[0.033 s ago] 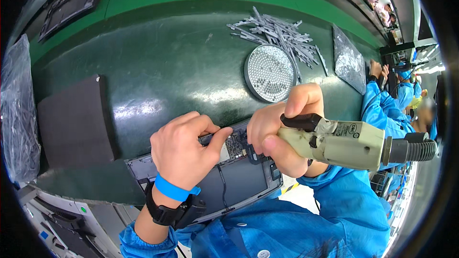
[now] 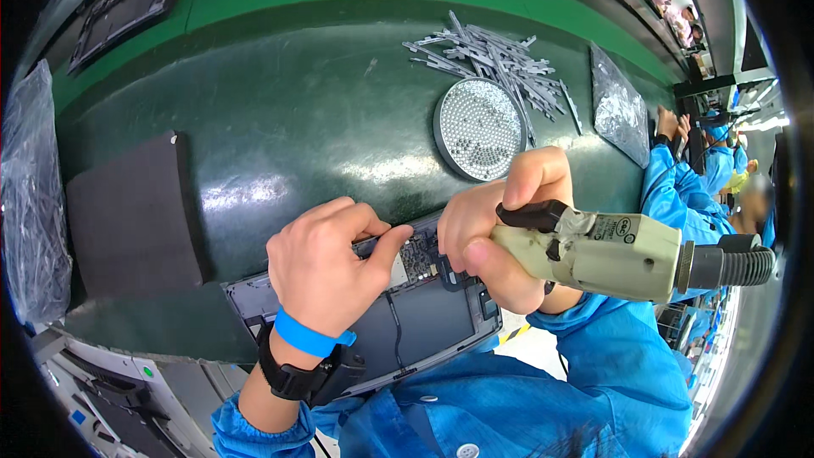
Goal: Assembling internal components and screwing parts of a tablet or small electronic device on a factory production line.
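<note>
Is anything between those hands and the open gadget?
Nothing visible. The left hand is over the open electronic device, by its circuit board; the right hand, gripping a beige power screwdriver, is over it too.

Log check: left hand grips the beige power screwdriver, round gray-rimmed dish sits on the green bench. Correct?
The hand is wrong: the head view shows the right hand gripping the beige power screwdriver. The round gray-rimmed dish does sit on the green bench.
</note>
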`<state>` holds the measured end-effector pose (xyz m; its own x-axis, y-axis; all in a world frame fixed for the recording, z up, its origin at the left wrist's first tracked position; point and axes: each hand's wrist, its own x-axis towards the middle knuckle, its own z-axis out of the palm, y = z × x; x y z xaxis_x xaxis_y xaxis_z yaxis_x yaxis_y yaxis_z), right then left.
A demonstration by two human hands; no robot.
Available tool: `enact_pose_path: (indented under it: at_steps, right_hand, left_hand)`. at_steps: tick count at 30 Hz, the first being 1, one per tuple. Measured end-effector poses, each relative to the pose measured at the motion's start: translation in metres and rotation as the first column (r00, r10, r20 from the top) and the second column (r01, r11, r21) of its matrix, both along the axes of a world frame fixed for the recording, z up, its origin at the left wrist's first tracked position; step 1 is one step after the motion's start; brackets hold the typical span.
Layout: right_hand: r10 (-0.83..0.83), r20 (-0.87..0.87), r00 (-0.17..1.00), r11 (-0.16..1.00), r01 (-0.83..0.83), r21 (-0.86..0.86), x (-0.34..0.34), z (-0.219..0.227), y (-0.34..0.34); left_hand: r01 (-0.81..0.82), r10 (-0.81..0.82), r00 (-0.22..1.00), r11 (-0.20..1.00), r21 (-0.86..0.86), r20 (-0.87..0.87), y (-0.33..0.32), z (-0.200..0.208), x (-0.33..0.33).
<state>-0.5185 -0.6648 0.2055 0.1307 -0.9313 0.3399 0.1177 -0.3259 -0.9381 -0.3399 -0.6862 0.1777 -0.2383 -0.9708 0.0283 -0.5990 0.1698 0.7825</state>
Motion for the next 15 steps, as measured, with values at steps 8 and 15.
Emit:
enact_pose_path:
  at_steps: [8,15]
  right_hand:
    - [0.068,-0.142,0.987,0.997,-0.064,0.034,-0.006,-0.001,0.003]
    - [-0.075,0.391,0.917,0.993,0.106,-0.058,-0.022,0.02,0.007]
  left_hand:
    - [0.018,-0.018,1.0,1.0,-0.019,0.003,0.001,0.002,0.0]
    - [0.016,-0.014,0.999,0.999,0.037,-0.052,0.002,0.001,0.01]
